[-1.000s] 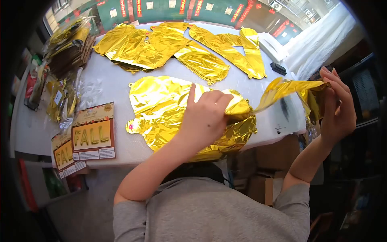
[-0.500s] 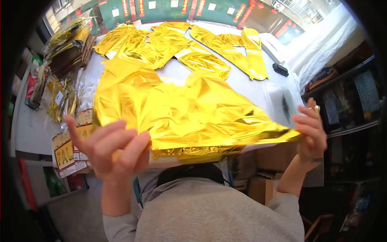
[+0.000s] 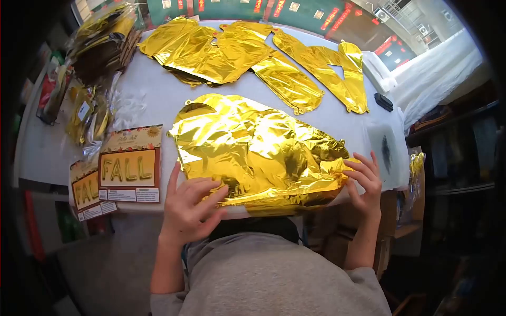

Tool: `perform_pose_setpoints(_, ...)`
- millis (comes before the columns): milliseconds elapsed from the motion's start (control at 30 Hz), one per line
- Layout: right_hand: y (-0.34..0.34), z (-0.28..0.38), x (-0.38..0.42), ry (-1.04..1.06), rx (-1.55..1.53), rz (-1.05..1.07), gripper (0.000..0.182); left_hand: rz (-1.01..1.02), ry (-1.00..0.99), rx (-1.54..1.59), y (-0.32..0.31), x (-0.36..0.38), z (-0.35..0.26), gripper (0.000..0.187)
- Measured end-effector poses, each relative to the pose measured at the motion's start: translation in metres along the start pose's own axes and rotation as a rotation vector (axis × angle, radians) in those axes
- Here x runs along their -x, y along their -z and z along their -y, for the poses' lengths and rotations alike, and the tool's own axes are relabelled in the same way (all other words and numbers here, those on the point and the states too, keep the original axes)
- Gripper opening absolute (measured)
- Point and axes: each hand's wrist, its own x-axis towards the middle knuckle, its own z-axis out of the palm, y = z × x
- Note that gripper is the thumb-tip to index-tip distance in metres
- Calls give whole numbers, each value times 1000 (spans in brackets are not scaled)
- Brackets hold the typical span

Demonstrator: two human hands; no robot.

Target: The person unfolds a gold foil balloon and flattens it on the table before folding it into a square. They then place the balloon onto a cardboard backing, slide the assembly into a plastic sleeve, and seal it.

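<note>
A flat gold foil balloon (image 3: pixel 253 142) lies crinkled on the table in front of me, its near edge folded and hanging slightly over the table's edge. My left hand (image 3: pixel 192 208) is at its near left edge, fingers spread, fingertips on or just above the foil. At the near right corner, my right hand (image 3: pixel 366 184) has its fingers apart and touching or almost touching the foil. Neither hand is closed around it. Farther back lie more flat gold foil balloons, an overlapping pile (image 3: pixel 211 52) and an A-shaped one (image 3: pixel 337 71).
Two printed FALL cards (image 3: pixel 129 143) overlap at the table's left edge. Behind them are clear plastic bags (image 3: pixel 84 113) and a tall stack of packaged foil (image 3: pixel 105 42). A small black object (image 3: pixel 383 102) sits at the right, near white plastic sheeting (image 3: pixel 443 79).
The gold foil balloon, held up and stretched between both hands before, has come down flat onto the table. My hands have lowered, moved closer together and loosened. The FALL cards show more fully.
</note>
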Motion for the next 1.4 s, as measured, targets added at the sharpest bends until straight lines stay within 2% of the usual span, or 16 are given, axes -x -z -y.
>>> perform_pose_setpoints(100,0,9,-7,-13,-8,-18,17,-41,46,-31,3,5,7,37)
perform_pose_setpoints(167,-12,25,-18,5,-32,-8,18,-192,213,-60,-1,10,15,37)
perform_pose_setpoints(200,-21,36,-24,18,-54,-2,20,-191,225,-60,-1,11,15,37)
perform_pose_setpoints(267,-41,57,-39,142,-118,77,26,-251,343,-28,0,13,15,41)
perform_pose_setpoints(433,-77,89,-58,284,-146,314,48,-244,382,-40,-1,16,15,42)
perform_pose_setpoints(700,-77,78,-53,172,-196,322,43,-200,317,-141,-5,19,19,36)
perform_pose_setpoints(1400,-70,67,-44,137,-266,329,41,-136,329,-160,-2,19,18,37)
